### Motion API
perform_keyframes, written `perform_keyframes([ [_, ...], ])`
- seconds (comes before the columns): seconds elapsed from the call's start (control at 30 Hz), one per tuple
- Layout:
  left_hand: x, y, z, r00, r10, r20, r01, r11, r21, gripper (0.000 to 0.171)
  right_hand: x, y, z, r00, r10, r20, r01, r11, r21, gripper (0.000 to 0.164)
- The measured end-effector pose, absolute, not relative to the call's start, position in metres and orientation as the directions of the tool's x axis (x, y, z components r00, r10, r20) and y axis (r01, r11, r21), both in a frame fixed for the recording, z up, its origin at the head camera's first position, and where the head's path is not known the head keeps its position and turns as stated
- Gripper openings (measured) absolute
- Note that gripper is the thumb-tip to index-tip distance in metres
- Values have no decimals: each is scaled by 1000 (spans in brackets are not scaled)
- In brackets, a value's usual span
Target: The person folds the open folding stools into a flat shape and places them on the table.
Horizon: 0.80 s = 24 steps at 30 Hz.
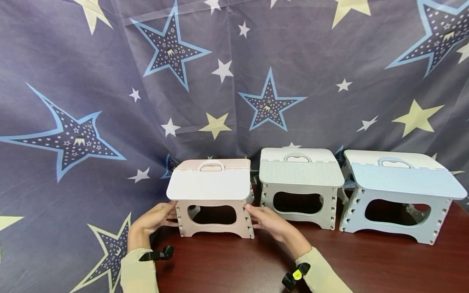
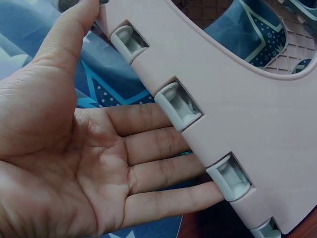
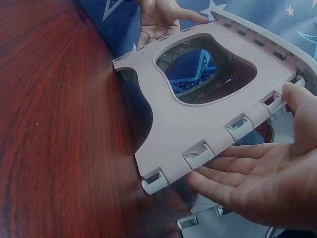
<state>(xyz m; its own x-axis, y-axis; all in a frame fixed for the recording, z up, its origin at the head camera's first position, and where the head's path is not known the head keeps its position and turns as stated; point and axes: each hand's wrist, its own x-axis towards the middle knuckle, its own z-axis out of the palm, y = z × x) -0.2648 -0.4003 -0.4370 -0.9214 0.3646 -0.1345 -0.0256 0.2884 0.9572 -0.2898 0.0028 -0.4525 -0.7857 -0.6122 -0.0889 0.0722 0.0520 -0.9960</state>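
Lengthwise, the upright pink stool (image 1: pixel 210 194) runs left to right.

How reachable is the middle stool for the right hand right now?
Likely yes: the middle stool stands close beside the right hand, with nothing visible blocking the way. That hand touches the side of the pink stool, so it would probably need to leave that first.

Pink folding step stool (image 1: pixel 210 185): blocks the way between my left fingers (image 2: pixel 158 144) and right fingers (image 3: pixel 218 186). Oval cutout (image 1: pixel 212 215): passage through its front panel. Counter (image 1: pixel 212 264): free approach at the front. Grey-green step stool (image 1: pixel 302 173): leaves a narrow gap on my right. Blue step stool (image 1: pixel 406 181): crowds beyond. Star-print cloth (image 1: pixel 205 97): bars rear and left.
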Motion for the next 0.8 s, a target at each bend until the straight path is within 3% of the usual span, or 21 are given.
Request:
perform_keyframes([
  [0.8,-265,-402,-439,-924,345,-164,-92,217,972,68,-293,6,-455,-797,-593,-118,134,18,-991,67],
])
